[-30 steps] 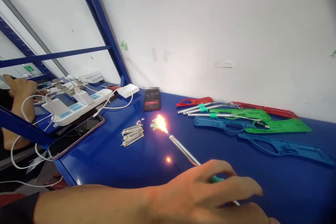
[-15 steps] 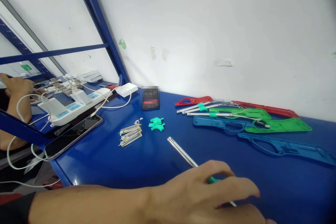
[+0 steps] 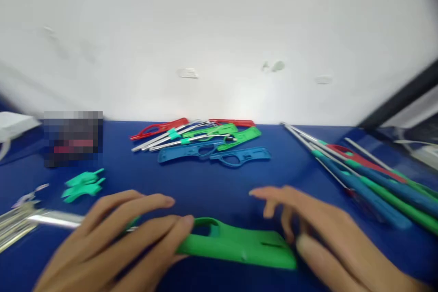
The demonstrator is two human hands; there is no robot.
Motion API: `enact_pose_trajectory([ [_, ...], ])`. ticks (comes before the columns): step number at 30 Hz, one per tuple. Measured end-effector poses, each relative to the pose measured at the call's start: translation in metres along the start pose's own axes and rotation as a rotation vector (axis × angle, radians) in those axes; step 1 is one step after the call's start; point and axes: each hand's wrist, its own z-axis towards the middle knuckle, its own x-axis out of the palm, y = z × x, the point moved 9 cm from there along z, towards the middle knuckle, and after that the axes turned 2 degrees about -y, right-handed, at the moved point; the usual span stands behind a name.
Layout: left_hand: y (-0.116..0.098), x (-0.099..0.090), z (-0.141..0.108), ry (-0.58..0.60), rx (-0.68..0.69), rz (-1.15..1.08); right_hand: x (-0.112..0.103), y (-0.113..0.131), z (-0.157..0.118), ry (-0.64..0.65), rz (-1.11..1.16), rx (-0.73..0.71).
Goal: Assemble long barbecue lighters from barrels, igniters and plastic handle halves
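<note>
In the head view, the scene is sitting further left than half a second ago: the dark, pixelated box [image 3: 77,143], then near the middle, is now standing at the left of the frame. The right hand [image 3: 321,232] is now showing at lower right, and assembled lighters [image 3: 376,182] are now fanning across the right side. The left hand [image 3: 119,242] is gripping the green lighter [image 3: 239,244] by its looped front, at lower centre, its handle now lying exposed. The right hand is hovering open, fingers bent, by the handle's rear end; I cannot tell whether it is touching.

The blue desk [image 3: 212,187] is running back to a white wall [image 3: 219,23] that is carrying pale, scuffed patches.

The lighter's handle is looking smooth, plastic and slotted near its rear, while its shiny metal tube [image 3: 56,219] is poking out left of the knuckles. Small turquoise pieces [image 3: 84,186] are lying heaped at left, and flat, hollow blue shells [image 3: 239,157] with oval loops are resting at upper centre.
</note>
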Motion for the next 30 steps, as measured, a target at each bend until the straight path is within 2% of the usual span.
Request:
enact_pose_trajectory([
  [2, 0.001, 0.010, 0.014, -0.031, 0.018, -0.053, -0.025, -0.026, 0.014, -0.067, -0.053, 0.079],
  [4, 0.004, 0.012, 0.018, -0.045, 0.016, -0.074, -0.050, -0.051, 0.022, -0.154, -0.122, 0.146],
  [7, 0.016, 0.002, 0.003, -0.048, -0.036, -0.072, -0.073, -0.081, 0.021, -0.222, -0.189, 0.243],
  [9, 0.026, -0.008, -0.015, -0.040, -0.110, -0.069, -0.076, -0.092, 0.016, -0.239, -0.203, 0.279],
  [11, 0.035, -0.015, -0.031, -0.014, -0.205, -0.078, -0.070, -0.095, 0.011, -0.234, -0.199, 0.308],
  [13, 0.040, -0.016, -0.040, 0.052, -0.283, -0.120, -0.056, -0.091, 0.009, -0.184, -0.146, 0.303],
  [16, 0.042, -0.006, -0.044, 0.215, -0.371, -0.208, -0.024, -0.074, 0.006, -0.051, -0.027, 0.251],
  [19, 0.043, -0.001, -0.044, 0.291, -0.438, -0.244, 0.004, -0.053, -0.004, 0.052, 0.069, 0.193],
  [22, 0.043, -0.001, -0.045, 0.290, -0.473, -0.242, 0.029, -0.035, -0.024, 0.169, 0.085, 0.124],
  [25, 0.046, 0.003, -0.048, 0.299, -0.484, -0.236, 0.043, -0.025, -0.037, 0.233, 0.072, 0.085],
  [28, 0.046, 0.004, -0.047, 0.263, -0.426, -0.233, 0.044, -0.018, -0.031, 0.240, 0.163, 0.083],
  [30, 0.043, 0.000, -0.045, 0.208, -0.349, -0.170, 0.035, -0.012, -0.020, 0.164, 0.209, 0.062],
])
